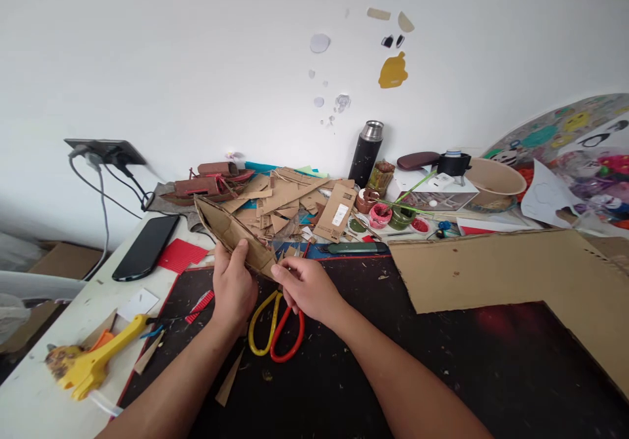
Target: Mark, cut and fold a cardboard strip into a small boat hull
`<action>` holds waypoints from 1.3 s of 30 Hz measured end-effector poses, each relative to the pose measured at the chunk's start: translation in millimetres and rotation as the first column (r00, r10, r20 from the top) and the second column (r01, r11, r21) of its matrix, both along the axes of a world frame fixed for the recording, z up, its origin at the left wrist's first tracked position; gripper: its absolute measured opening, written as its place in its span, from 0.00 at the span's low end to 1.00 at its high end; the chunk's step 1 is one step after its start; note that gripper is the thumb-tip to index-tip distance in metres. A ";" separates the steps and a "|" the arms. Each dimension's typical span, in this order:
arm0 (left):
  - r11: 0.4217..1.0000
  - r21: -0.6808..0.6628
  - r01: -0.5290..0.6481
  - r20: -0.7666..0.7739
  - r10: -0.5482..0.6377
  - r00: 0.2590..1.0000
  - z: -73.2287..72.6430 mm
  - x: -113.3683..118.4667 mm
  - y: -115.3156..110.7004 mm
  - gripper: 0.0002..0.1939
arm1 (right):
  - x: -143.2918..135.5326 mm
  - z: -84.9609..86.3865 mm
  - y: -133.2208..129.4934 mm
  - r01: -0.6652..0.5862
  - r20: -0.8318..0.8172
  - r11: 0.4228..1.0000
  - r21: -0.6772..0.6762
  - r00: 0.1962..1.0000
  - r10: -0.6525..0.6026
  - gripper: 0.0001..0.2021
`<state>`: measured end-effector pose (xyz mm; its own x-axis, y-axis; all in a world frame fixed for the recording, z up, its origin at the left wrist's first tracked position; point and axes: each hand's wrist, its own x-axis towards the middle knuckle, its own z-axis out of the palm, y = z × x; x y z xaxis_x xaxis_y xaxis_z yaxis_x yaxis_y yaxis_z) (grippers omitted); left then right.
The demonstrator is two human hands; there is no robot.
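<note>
The left hand [234,287] has its fingers closed on a folded cardboard piece [230,230], tilted above the dark mat [442,354]. The right hand [308,286] touches its near end; whether those fingers pinch it, I cannot tell. Scissors [276,316] lie just below.

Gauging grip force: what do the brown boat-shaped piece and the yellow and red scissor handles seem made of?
Brown boat-shaped piece: matt cardboard, by its creases and rough edges. Yellow and red scissor handles: glossy, perhaps plastic or coated metal, by their highlights.
</note>
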<state>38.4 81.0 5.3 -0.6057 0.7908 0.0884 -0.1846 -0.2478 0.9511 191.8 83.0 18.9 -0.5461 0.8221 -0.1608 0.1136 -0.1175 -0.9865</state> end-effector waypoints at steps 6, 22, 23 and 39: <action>1.000 0.024 -0.001 0.188 -0.004 0.982 14.2 4.8 2.1 0.13 | 3.2 3.7 2.6 0.046 0.093 0.994 0.102 0.994 -0.055 0.13; 0.974 -0.073 0.213 0.185 -0.197 0.963 19.0 0.9 -4.3 0.15 | 1.2 -6.1 3.8 -0.096 -0.094 0.989 -0.116 0.992 0.085 0.16; 0.968 -0.084 0.236 0.196 -0.216 0.956 20.4 1.2 -4.9 0.15 | 0.8 -5.1 3.4 -0.122 -0.100 0.983 -0.138 0.989 0.109 0.18; 0.993 -0.063 0.102 0.100 -0.095 0.990 13.6 4.2 -1.4 0.16 | -3.6 -3.6 -0.9 -0.122 -0.050 0.976 -0.181 0.992 0.115 0.19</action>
